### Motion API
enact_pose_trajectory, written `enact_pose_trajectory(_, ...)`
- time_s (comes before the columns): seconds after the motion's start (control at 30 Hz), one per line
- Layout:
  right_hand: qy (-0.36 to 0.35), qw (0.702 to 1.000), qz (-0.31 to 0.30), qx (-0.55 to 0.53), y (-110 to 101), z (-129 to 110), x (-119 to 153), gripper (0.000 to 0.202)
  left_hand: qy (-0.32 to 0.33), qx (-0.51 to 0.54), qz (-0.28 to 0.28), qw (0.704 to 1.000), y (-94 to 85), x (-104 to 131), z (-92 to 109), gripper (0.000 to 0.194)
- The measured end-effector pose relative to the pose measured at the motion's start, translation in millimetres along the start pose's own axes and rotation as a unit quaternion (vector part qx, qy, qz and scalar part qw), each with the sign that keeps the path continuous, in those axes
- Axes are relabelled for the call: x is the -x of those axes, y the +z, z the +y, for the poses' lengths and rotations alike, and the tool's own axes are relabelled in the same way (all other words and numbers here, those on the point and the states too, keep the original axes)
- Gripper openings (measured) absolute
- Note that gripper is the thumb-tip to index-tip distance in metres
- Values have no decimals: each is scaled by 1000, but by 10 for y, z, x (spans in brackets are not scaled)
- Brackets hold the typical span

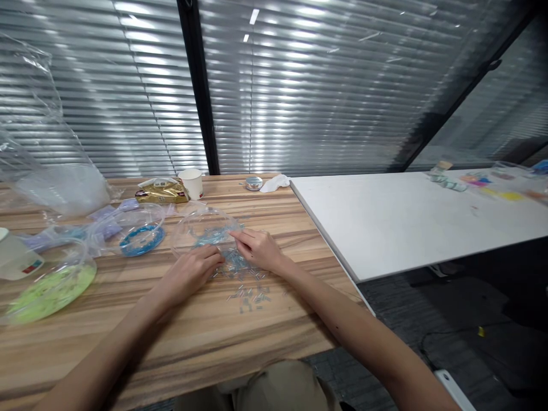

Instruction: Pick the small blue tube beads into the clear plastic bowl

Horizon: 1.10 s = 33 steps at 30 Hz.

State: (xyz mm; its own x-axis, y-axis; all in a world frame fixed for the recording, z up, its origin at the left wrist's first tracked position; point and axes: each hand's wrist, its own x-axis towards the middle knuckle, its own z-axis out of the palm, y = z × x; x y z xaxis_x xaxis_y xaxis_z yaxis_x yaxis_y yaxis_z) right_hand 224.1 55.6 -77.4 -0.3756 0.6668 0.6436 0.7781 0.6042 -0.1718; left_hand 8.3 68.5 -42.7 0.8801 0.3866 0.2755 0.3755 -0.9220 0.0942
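Note:
Many small clear-blue tube-shaped beads (pixel 235 261) lie in a loose pile on the wooden table, with several stray ones scattered nearer me. My left hand (pixel 199 264) rests at the pile's left side, its fingers curled together; whatever they pinch is too small to see. From the right, my right hand (pixel 259 248) reaches over the beads with thumb and forefinger pinched, and I cannot make out what is between them. Just behind both hands sits a clear round plastic container (pixel 182 231), with more light-blue pieces in or beneath it.
On the left are a container with bright blue pieces (pixel 143 241), one with yellow-green pieces (pixel 53 292) and a paper cup (pixel 17 260). A gold tissue pack (pixel 162 191), another cup (pixel 191 184) and a round tin (pixel 254 183) stand behind. A white table (pixel 398 217) adjoins on the right.

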Motion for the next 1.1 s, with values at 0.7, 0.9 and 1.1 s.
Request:
enact_pose_trajectory(0.7,-1,1000,-30,-3,-12,-2,-9,26,-11,2,-6,1000,15,17,-12,27)
enact_pose_trajectory(0.9,-18,999,-32,-3,11,25,-3,26,-22,2,-15,1000,-20,-3,15,31)
enact_pose_trajectory(1.1,-15,999,-43,3,10,27,4,27,-22,11,-1,1000,12,0,-9,33)
